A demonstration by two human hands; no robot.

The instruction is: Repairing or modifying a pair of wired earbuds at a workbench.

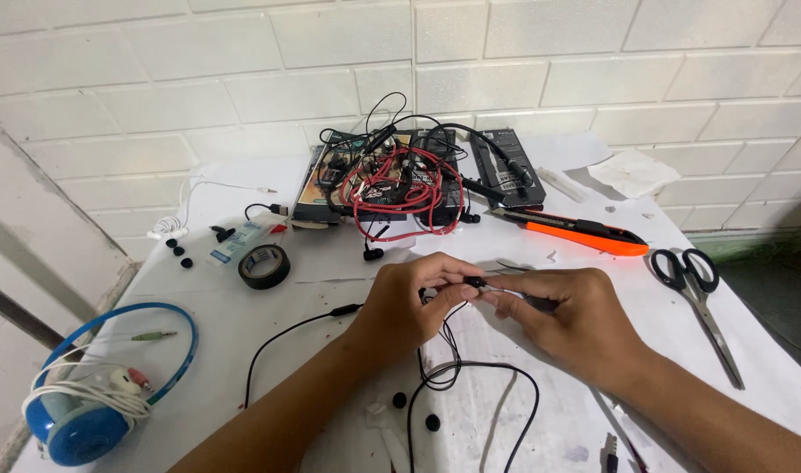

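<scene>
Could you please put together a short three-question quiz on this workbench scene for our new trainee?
1. True or false: both hands pinch the same small black earpiece on a thin black cable.
2. Which tool lies nearest the right hand? A) scissors B) roll of black tape C) blue headphones
3. Fill in: the orange utility knife lies behind the hands, to the ______ of the tangle of red and black wires.

Key:
1. True; the left hand and right hand meet on it.
2. A
3. right
</scene>
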